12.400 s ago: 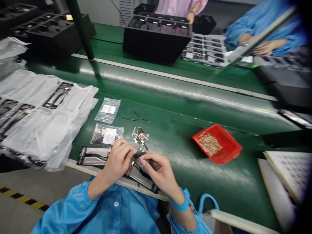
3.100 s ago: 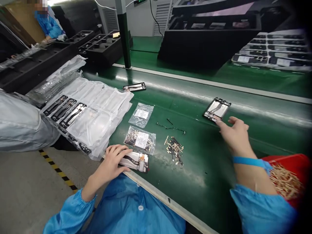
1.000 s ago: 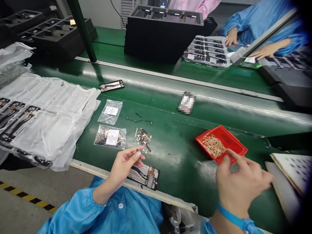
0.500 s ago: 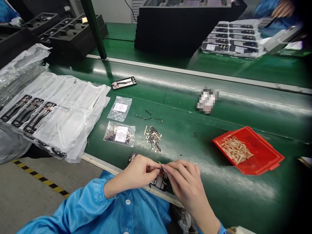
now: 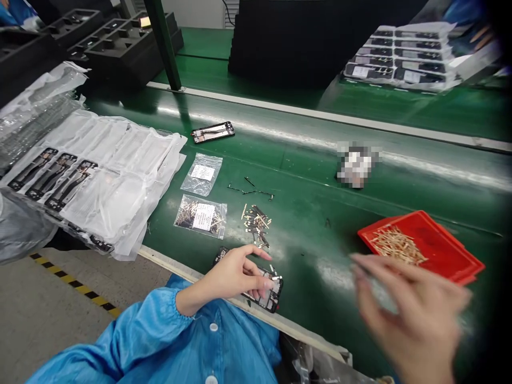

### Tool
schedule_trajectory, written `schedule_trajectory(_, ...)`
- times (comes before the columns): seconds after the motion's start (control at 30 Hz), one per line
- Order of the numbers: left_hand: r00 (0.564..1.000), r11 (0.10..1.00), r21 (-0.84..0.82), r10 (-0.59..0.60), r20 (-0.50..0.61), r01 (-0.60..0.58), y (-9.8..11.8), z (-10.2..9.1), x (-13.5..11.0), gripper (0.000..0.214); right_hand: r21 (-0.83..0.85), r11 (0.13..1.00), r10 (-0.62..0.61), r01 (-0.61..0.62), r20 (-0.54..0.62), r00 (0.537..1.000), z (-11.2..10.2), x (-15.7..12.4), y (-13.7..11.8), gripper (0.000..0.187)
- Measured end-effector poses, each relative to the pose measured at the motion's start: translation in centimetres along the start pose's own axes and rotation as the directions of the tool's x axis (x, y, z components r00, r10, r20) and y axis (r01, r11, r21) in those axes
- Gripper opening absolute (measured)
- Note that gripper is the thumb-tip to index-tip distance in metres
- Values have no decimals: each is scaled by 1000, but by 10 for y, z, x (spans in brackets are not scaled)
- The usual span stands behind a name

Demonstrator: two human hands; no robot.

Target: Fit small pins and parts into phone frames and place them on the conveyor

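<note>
My left hand (image 5: 230,277) lies over a black phone mid-frame (image 5: 272,290) at the belt's near edge, fingers curled over it. My right hand (image 5: 412,314) is blurred by motion, fingers apart, just in front of a red plastic tray (image 5: 452,250) holding gold pins. Whether it holds a pin is hidden by the blur. A loose heap of small gold-and-black pins (image 5: 256,224) lies above my left hand. Beside it are a labelled plastic bag of pins (image 5: 196,216) and several thin black wires (image 5: 250,189).
A white plastic sheet (image 5: 132,160) with several phone frames lies at left, and a labelled bag (image 5: 202,175) and a phone frame (image 5: 212,132) lie on the green belt. A pixelated object (image 5: 356,165) sits on the belt. Black foam trays stand beyond.
My hands have come apart. My right hand has swung to the right toward the red tray, and my left hand has dropped onto the phone frame.
</note>
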State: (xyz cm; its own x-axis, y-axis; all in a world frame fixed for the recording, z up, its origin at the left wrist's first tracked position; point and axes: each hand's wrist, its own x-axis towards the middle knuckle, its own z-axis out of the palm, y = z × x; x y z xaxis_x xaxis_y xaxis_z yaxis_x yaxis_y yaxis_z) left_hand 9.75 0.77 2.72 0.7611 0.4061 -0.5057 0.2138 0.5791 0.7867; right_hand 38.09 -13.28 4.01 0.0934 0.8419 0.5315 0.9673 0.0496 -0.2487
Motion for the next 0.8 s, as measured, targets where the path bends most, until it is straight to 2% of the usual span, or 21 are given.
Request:
schedule_trajectory(0.07, 999, 998, -55, -13, 49, 16, 1, 1, -1, 87, 51, 988, -150, 145, 104, 983, 8, -4, -35, 30)
schedule_trajectory(0.13, 996, 996, -83, -28, 79, 35, 1, 4, -3, 92, 132, 972, -216, 196, 159, 963, 18, -8, -61, 27)
schedule_trajectory(0.27, 993, 998, -38, -46, 104, 51, -4, 3, -13, 96, 317, 937, -199, 144, 147, 969, 35, -12, -73, 19)
schedule_trajectory(0.33, 999, 992, 120, 29, 45, -35, -9, -2, -20, 91, 450, 892, -149, 50, 187, 971, 44, -13, -71, 18)
schedule_trajectory(0.37, 994, 965, 238, 111, -3, -107, -12, -6, -23, 82, 510, 860, -105, -22, 220, 970, 49, -14, -71, 18)
schedule_trajectory(0.4, 974, 907, 376, 222, -42, -191, -15, -11, -26, 71, 554, 826, -53, -102, 257, 965, 54, -14, -71, 16)
schedule_trajectory(0.43, 939, 812, 520, 340, -55, -264, -18, -16, -30, 59, 580, 793, 3, -187, 304, 953, 58, -15, -71, 14)
schedule_trajectory(0.5, 853, 548, 760, 521, 17, -350, -24, -26, -34, 48, 595, 733, 83, -331, 404, 911, 64, -16, -72, 8)
schedule_trajectory(0.57, 812, 292, 885, 565, 145, -362, -27, -34, -37, 56, 578, 693, 116, -430, 500, 858, 66, -16, -73, 10)
schedule_trajectory(0.6, 808, 209, 910, 557, 190, -358, -28, -36, -37, 65, 568, 681, 119, -462, 536, 836, 66, -15, -73, 12)
schedule_trajectory(0.67, 801, 134, 925, 555, 226, -354, -28, -37, -35, 75, 558, 665, 115, -497, 580, 806, 63, -14, -73, 13)
schedule_trajectory(0.7, 794, 122, 927, 564, 228, -354, -27, -35, -33, 71, 560, 658, 109, -504, 592, 799, 62, -13, -73, 13)
schedule_trajectory(0.8, 774, 86, 930, 584, 243, -357, -25, -26, -24, 38, 588, 648, 58, -485, 596, 801, 59, -12, -76, 9)
